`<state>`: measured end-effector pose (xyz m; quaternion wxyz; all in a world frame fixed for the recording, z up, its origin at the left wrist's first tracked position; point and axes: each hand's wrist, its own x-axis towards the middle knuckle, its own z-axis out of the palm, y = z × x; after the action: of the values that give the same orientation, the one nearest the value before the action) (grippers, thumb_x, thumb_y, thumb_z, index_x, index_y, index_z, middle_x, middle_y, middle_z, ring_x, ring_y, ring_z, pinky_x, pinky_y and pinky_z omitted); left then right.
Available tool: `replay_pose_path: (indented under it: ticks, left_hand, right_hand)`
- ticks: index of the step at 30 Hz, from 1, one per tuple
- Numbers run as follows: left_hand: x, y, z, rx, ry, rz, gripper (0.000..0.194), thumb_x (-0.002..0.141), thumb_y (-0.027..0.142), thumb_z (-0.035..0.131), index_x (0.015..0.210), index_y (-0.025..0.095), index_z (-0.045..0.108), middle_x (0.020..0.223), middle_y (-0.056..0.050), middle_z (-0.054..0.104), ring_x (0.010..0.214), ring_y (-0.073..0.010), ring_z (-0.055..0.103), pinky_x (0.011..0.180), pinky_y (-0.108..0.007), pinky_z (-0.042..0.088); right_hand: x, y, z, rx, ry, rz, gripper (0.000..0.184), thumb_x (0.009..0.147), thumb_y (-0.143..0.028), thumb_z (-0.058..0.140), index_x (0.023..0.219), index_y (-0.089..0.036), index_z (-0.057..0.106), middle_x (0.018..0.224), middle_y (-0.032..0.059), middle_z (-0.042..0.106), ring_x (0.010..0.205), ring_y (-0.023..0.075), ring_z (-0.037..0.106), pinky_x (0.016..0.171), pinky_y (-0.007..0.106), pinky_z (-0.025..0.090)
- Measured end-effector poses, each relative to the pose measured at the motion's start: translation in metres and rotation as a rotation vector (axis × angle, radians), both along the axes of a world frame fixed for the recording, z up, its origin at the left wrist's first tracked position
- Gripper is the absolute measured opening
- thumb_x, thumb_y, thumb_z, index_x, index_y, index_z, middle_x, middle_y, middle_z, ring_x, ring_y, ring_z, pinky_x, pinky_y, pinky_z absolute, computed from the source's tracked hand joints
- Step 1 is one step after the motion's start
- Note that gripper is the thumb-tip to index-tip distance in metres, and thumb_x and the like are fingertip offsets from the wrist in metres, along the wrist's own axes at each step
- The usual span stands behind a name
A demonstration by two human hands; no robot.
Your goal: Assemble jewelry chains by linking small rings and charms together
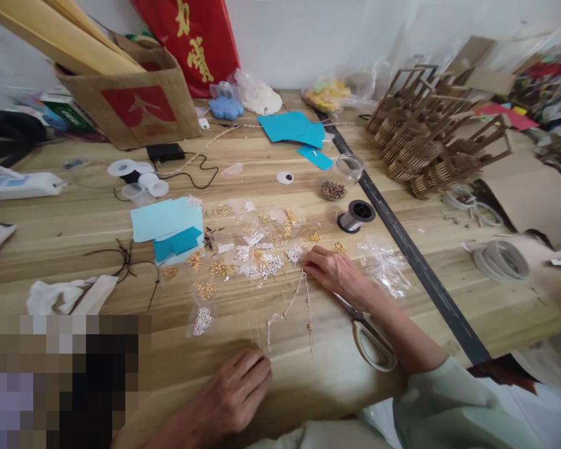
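My right hand (326, 268) is closed in a pinch at the top of a thin silver chain (290, 299), whose two strands hang down across the wood with small gold bits on them. Under my right forearm lies a pair of scissors (371, 340) with pale handles. My left hand (243, 383) rests near the front edge, fingers curled; whatever they hold is hidden, though faint clear lines show just above them. Beyond the hands spread silver beads (266, 267), gold findings (222, 269) and a small bag of silver beads (203, 320).
A wire spool (355, 216) and a jar of beads (335, 187) stand behind my right hand. Clear plastic bags (383, 265) lie right of it. Blue cards (166, 221) are at left, brown wooden baskets (430, 137) at back right. A dark strip (402, 246) crosses the table.
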<state>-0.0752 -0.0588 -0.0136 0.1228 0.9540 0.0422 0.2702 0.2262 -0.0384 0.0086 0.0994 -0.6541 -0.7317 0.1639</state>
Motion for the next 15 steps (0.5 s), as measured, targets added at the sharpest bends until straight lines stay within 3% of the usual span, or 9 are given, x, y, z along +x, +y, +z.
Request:
replay_pose_path:
  ticks: [3, 5, 9, 12, 15]
  left_hand:
    - [-0.004, -0.002, 0.001, 0.041, -0.002, -0.021, 0.027, 0.095, 0.009, 0.04, 0.092, 0.009, 0.066, 0.088, -0.01, 0.07, 0.095, -0.0215, 0.062, 0.085, -0.035, 0.054]
    - [-0.003, 0.001, 0.001, 0.075, 0.029, -0.008, 0.02, 0.093, 0.014, 0.049, 0.102, 0.007, 0.065, 0.101, -0.012, 0.07, 0.111, -0.0241, 0.059, 0.094, -0.036, 0.052]
    - [-0.003, 0.006, 0.002, 0.066, 0.246, 0.047, 0.047, 0.092, 0.029, 0.055, 0.13, 0.001, 0.051, 0.134, -0.02, 0.056, 0.136, -0.0286, 0.038, 0.107, -0.041, 0.042]
    - [-0.009, 0.003, 0.003, 0.053, 0.297, 0.019, 0.056, 0.092, 0.037, 0.054, 0.135, 0.002, 0.045, 0.139, -0.02, 0.051, 0.14, -0.0272, 0.032, 0.11, -0.041, 0.039]
    - [-0.017, -0.004, 0.003, 0.059, 0.324, 0.004, 0.054, 0.092, 0.033, 0.055, 0.136, 0.003, 0.045, 0.141, -0.019, 0.05, 0.14, -0.0273, 0.032, 0.11, -0.041, 0.039]
  right_hand:
    - [0.0, 0.001, 0.001, -0.008, -0.009, 0.009, 0.013, 0.096, -0.023, 0.05, 0.093, -0.018, 0.062, 0.089, 0.0037, 0.062, 0.076, 0.0152, 0.059, 0.065, 0.025, 0.035]
    - [0.0, 0.001, 0.0, -0.002, -0.018, 0.011, 0.013, 0.096, -0.022, 0.05, 0.091, -0.018, 0.061, 0.088, 0.0034, 0.061, 0.075, 0.0146, 0.059, 0.065, 0.025, 0.035]
    - [-0.002, 0.0, 0.001, 0.014, -0.036, 0.015, 0.014, 0.097, -0.022, 0.049, 0.09, -0.017, 0.061, 0.087, 0.0033, 0.061, 0.075, 0.0146, 0.059, 0.064, 0.025, 0.034]
    - [-0.003, -0.001, 0.003, 0.019, -0.041, 0.014, 0.015, 0.097, -0.022, 0.048, 0.09, -0.017, 0.06, 0.087, 0.0036, 0.061, 0.075, 0.0149, 0.059, 0.064, 0.025, 0.034]
    - [-0.003, -0.002, 0.003, 0.027, -0.046, 0.011, 0.016, 0.097, -0.023, 0.048, 0.089, -0.017, 0.06, 0.086, 0.0036, 0.061, 0.073, 0.0146, 0.059, 0.063, 0.025, 0.032]
